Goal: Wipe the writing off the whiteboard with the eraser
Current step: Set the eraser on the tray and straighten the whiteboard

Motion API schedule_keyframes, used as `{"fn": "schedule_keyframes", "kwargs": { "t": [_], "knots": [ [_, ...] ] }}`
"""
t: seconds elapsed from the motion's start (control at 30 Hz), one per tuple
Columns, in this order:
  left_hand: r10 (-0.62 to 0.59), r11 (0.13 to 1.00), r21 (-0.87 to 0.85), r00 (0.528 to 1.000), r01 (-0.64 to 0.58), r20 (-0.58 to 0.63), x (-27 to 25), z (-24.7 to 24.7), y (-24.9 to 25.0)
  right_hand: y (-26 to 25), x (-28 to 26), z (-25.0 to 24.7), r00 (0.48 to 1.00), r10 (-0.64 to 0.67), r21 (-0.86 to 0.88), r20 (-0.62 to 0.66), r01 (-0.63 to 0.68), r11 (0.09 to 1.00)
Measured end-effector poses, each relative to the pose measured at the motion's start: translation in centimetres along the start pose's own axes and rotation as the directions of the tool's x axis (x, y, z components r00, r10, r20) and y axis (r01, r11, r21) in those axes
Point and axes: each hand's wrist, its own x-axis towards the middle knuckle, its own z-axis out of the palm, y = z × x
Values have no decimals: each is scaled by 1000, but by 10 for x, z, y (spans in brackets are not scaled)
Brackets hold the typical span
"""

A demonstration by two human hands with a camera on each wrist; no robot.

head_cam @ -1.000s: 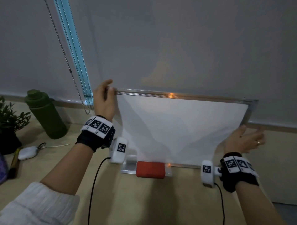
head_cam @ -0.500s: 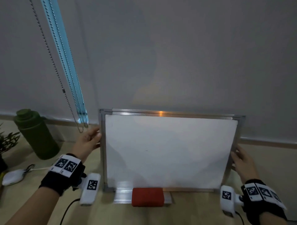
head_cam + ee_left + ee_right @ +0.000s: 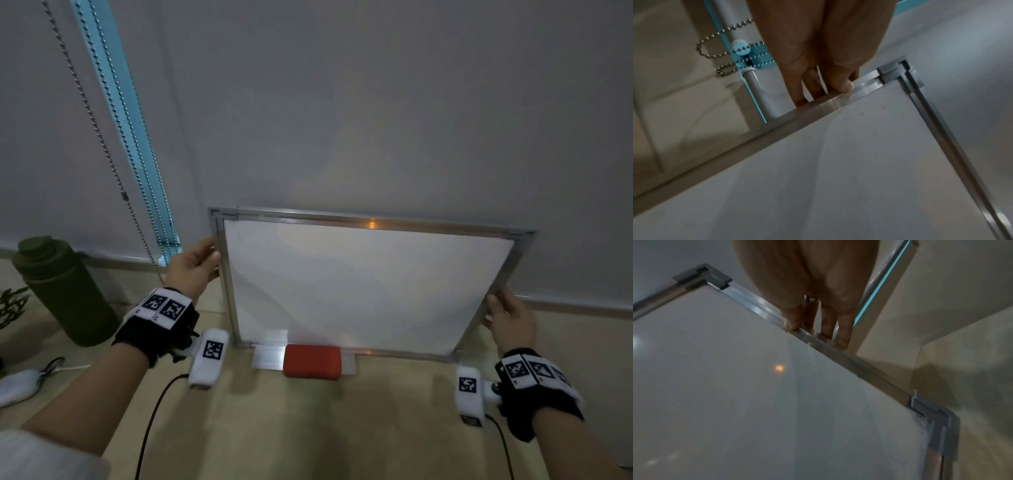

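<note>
A metal-framed whiteboard [image 3: 363, 287] stands upright on the beige table, leaning back toward the grey blind. Its white face shows only faint specks. A red eraser [image 3: 312, 361] lies on the small tray at the board's bottom edge. My left hand [image 3: 196, 265] grips the board's left frame edge [image 3: 818, 104], thumb in front and fingers behind. My right hand [image 3: 507, 317] grips the right frame edge [image 3: 818, 340] the same way, a ring showing on one finger.
A dark green bottle [image 3: 65, 291] stands at the left, with a plant's leaves [image 3: 12, 306] and a white device [image 3: 17, 387] on a cord beside it. A bead chain [image 3: 102, 137] and teal strip hang behind my left hand. Open beige tabletop [image 3: 308, 428] lies in front.
The board has gone from tilted toward me to standing upright against the blind. Both hands slid from its upper corners down to the side edges; the view pulled back.
</note>
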Motion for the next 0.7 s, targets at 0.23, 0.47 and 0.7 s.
{"fn": "schedule_keyframes", "kwargs": {
  "t": [0.23,0.47,0.7],
  "knots": [
    [-39,999,-24,996,37,-83,30,9,-4,9,26,29,990,-68,-62,-123,60,996],
    [-37,999,0,999,37,-39,45,14,-4,7,38,40,977,-111,-115,-181,91,989],
    [19,975,221,994,4,-104,52,19,3,-5,17,52,977,-10,-157,-214,-25,987]
  ]
}}
